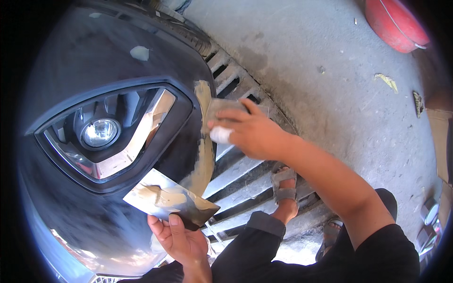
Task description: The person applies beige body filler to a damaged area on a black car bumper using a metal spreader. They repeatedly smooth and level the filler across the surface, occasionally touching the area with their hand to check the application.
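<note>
My left hand (181, 241) grips the lower edge of a flat metal plate (147, 183), thumb on top. Tan body filler (163, 200) is smeared across the plate. A thin, flat filler spreader (227, 104) is pinched in my right hand (257, 132), its edge at the car's dark bumper (101, 221). One right finger has a white wrapping (220, 135). Along the bumper's right edge runs an uneven tan filler strip (205, 158), partly beside the spreader. My right fingers hide some of the spreader. The fog lamp (100, 132) sits in its housing left of the strip.
A slatted drain grate (236, 181) runs beside the car, under my sandaled foot (285, 184). A tyre (193, 40) shows at the top. A red bucket (396, 26) stands at the upper right, and cardboard (439, 141) at the right edge. A dry leaf (387, 82) lies on the concrete.
</note>
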`<state>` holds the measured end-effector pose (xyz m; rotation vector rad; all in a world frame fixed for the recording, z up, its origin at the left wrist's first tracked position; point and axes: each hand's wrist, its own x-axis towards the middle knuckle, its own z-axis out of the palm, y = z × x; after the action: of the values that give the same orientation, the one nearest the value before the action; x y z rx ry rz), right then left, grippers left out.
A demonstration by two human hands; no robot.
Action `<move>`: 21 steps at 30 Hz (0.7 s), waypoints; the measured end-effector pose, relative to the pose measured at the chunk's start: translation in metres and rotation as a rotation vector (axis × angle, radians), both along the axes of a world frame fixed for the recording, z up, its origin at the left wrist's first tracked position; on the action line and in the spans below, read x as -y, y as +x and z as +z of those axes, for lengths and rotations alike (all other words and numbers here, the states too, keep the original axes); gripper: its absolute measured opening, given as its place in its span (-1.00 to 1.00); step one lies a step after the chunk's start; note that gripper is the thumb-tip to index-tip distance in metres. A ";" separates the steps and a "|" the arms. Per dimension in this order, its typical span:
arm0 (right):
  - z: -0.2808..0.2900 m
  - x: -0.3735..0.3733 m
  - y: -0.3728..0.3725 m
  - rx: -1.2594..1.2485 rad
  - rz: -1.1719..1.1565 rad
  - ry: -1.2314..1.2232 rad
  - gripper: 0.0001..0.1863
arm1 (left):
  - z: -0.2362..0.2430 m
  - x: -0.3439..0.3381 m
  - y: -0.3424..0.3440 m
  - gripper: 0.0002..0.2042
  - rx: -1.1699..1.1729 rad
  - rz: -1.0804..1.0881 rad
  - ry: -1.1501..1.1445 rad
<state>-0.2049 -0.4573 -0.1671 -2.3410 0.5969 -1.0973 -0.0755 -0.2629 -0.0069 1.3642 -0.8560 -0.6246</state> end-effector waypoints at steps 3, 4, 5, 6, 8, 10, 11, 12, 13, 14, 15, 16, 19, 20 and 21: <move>0.002 0.000 -0.007 0.008 0.064 -0.018 -0.55 | 0.000 0.000 -0.001 -0.49 0.002 0.018 0.010; 0.003 0.007 -0.007 0.012 0.021 -0.013 -0.55 | -0.001 0.000 -0.001 -0.49 0.001 0.020 0.008; 0.004 0.014 -0.008 0.027 -0.028 -0.019 -0.55 | -0.001 0.000 -0.001 -0.49 0.000 0.021 0.007; 0.005 0.020 -0.005 0.058 -0.058 -0.025 -0.55 | -0.001 0.000 -0.001 -0.49 0.004 0.027 0.008; 0.006 0.023 -0.002 0.007 -0.057 -0.021 -0.54 | 0.000 0.000 -0.002 -0.49 0.014 0.037 0.014; 0.005 0.020 0.000 -0.004 -0.026 -0.026 -0.54 | 0.001 0.001 -0.001 -0.49 0.017 0.039 0.027; 0.004 0.015 0.000 -0.018 0.011 -0.018 -0.53 | 0.001 0.001 -0.001 -0.49 0.017 0.037 0.030; 0.003 0.012 -0.001 -0.110 0.075 0.017 -0.52 | 0.000 0.002 -0.001 -0.49 0.021 0.043 0.034; 0.002 0.009 -0.001 -0.021 0.029 -0.007 -0.52 | 0.000 0.002 -0.001 -0.48 0.026 0.051 0.044; 0.000 0.011 -0.001 -0.009 0.009 0.000 -0.51 | -0.001 0.002 -0.001 -0.48 0.030 0.058 0.056; -0.001 0.010 -0.002 -0.068 0.004 0.021 -0.51 | -0.001 0.003 -0.001 -0.48 0.034 0.047 0.055; -0.002 0.016 -0.001 0.031 -0.071 0.029 -0.50 | -0.002 0.002 -0.002 -0.48 0.040 0.035 0.055; -0.003 0.032 0.007 0.073 -0.145 0.005 -0.50 | -0.002 0.002 -0.002 -0.49 0.043 0.046 0.059; -0.003 0.031 0.009 0.140 -0.164 -0.020 -0.48 | -0.003 0.002 -0.002 -0.49 0.039 0.056 0.061; -0.004 0.029 0.011 0.078 -0.108 0.020 -0.48 | -0.003 0.002 -0.002 -0.49 0.041 0.051 0.063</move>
<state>-0.1942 -0.4867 -0.1708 -2.2602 0.7082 -1.2196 -0.0770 -0.2647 -0.0095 1.4559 -0.8379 -0.5902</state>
